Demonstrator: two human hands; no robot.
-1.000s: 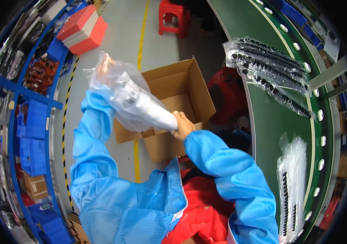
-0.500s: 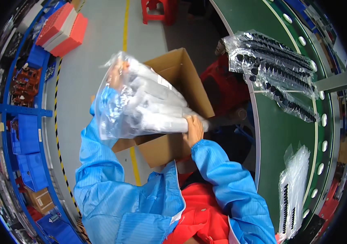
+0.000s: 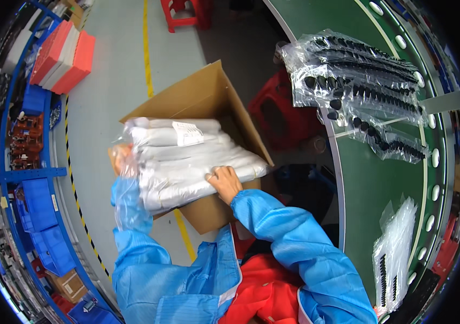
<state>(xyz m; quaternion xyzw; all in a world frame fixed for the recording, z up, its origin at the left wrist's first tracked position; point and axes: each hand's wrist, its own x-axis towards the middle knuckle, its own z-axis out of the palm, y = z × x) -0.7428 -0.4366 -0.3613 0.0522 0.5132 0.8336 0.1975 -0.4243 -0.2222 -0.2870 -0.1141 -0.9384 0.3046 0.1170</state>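
Grey floor (image 3: 111, 92), crossed by a yellow line (image 3: 148, 59), was seen beyond the fingers of the left hand (image 3: 122, 157), and a green table (image 3: 365, 205) was set to the right of the fingers of the right hand (image 3: 225, 183).

Below both hands, a cardboard box (image 3: 230, 110) was left open, its far walls exposed beyond the right fingers. Much of its opening was blocked from view by a clear plastic bag (image 3: 184, 156), held between the hands and packed with white wrapped rolls lying side by side; a printed white label (image 3: 188, 133) was carried beyond the right fingers. Whether the box rim was touched by the bag could not be told.

The right hand was laid on the near side of the rolls, its fingers gently bent; whether they were closed around anything could not be told. The left hand was placed at the bag's left end, veiled by loose film, so its fingers' grip could not be made out.

Farther right of the right fingers, bagged black strips (image 3: 359, 86) and a white bagged bundle (image 3: 394, 254) were laid on the table. Left of the left fingers, blue bins (image 3: 38, 202) were shelved.
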